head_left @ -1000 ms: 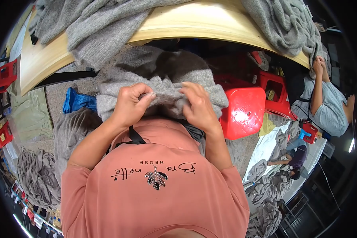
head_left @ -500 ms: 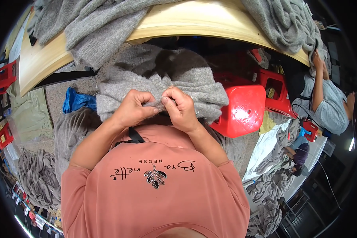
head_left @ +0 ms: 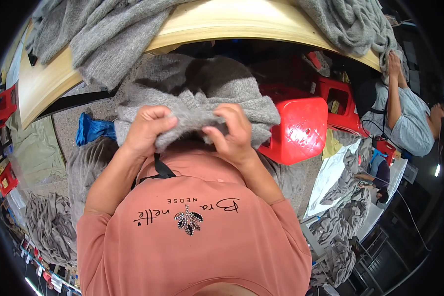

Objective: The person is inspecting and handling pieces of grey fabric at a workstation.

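A fuzzy grey knit garment (head_left: 197, 93) lies bunched in front of my body. My left hand (head_left: 150, 127) is closed on a fold of it, thumb on top. On the other side, my right hand (head_left: 233, 132) has its curled fingers on the same stretch of knit, with the thumb lower and a little apart from them. Between the two hands the fabric is drawn out into a short band. Its underside and my fingertips behind it are hidden.
Ahead curves a pale wooden table (head_left: 232, 22) with grey knits (head_left: 121, 42) on it. A red stool (head_left: 301, 129) stands close on my right. Blue cloth (head_left: 94, 129) lies left. At the far right, a person (head_left: 404, 111) handles grey knit at the table.
My hands have moved apart, from nearly touching to holding a stretch of knit between them. The left hand has shifted left and the right hand slightly right.
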A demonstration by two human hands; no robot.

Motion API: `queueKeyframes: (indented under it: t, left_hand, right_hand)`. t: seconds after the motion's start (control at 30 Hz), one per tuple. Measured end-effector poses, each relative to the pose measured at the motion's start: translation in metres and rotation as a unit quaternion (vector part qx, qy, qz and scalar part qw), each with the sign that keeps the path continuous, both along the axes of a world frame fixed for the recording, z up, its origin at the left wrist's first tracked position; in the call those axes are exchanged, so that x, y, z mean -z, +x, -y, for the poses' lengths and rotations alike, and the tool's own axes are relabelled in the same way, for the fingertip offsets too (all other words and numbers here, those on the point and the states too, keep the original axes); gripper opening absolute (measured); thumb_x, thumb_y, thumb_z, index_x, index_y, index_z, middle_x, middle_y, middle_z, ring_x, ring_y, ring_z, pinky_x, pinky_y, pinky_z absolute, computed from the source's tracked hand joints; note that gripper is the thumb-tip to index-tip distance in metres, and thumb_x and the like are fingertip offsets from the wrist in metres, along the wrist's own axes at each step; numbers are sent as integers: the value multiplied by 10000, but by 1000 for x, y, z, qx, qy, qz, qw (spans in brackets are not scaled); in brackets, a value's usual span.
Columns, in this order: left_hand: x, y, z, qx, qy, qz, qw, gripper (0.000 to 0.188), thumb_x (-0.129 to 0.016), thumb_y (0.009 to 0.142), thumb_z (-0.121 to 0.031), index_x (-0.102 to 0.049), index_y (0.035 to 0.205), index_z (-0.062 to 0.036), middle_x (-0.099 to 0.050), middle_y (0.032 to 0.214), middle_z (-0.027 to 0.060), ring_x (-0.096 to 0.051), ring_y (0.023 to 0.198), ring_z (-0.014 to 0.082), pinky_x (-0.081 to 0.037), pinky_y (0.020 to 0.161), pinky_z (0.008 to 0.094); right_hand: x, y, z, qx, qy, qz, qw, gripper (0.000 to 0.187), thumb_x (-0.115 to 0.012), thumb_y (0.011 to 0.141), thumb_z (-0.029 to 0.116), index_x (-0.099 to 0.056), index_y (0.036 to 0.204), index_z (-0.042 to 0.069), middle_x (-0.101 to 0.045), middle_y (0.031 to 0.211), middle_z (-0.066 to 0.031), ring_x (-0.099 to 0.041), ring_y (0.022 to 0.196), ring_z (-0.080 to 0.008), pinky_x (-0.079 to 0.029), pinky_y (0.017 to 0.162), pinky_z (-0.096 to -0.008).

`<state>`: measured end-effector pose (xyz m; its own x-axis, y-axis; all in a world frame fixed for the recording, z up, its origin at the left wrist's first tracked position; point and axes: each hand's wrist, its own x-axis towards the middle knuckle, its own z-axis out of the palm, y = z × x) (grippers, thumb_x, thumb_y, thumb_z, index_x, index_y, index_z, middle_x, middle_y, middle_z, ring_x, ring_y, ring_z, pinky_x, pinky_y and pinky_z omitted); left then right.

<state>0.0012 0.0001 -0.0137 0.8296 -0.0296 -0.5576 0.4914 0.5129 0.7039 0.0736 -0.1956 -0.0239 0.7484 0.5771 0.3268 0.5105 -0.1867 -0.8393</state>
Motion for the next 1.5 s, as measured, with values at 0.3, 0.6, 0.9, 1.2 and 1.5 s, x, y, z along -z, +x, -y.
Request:
queueKeyframes:
  t: [0.3,0.6,0.9,1.2,1.5]
  left_hand:
    - [-17,17,-15,-98,-84,48,990,81,-608,729,-27,-605,803,6,-636,770,84,-592,653,117,-485,627,245]
    - [-17,14,-21,-146,-96,47,983,87,-575,754,-24,-598,829,13,-638,796,110,-608,677,142,-497,662,261]
    - [-42,30,14,-24,3,35,999,46,-637,702,-11,-614,741,-4,-613,692,29,-534,588,57,-425,546,190]
    - [-35,23,24,85,-50,51,994,31,-617,735,-13,-613,751,13,-594,680,1,-504,621,41,-400,570,180]
    - [-22,15,17,74,30,54,995,42,-605,756,-25,-614,744,15,-577,658,-14,-481,606,31,-385,537,183]
  right_hand:
    - [31,-4,28,97,-108,147,978,369,-484,564,-103,-542,917,-15,-559,846,-152,-526,729,-314,-420,655,-383]
    - [25,14,47,210,-145,134,958,336,-480,621,-120,-559,925,1,-596,809,-145,-591,725,-293,-469,636,-335]
    - [-56,-8,26,71,-10,222,973,254,-544,637,-84,-571,871,12,-612,758,-115,-584,621,-221,-465,556,-284]
    - [-34,-3,-7,-24,34,238,970,206,-548,586,-21,-542,792,-22,-536,696,-92,-508,493,-186,-391,423,-269]
    - [-28,-4,-13,-51,-3,220,974,203,-546,574,-12,-532,777,-22,-531,683,-95,-511,505,-200,-405,432,-286]
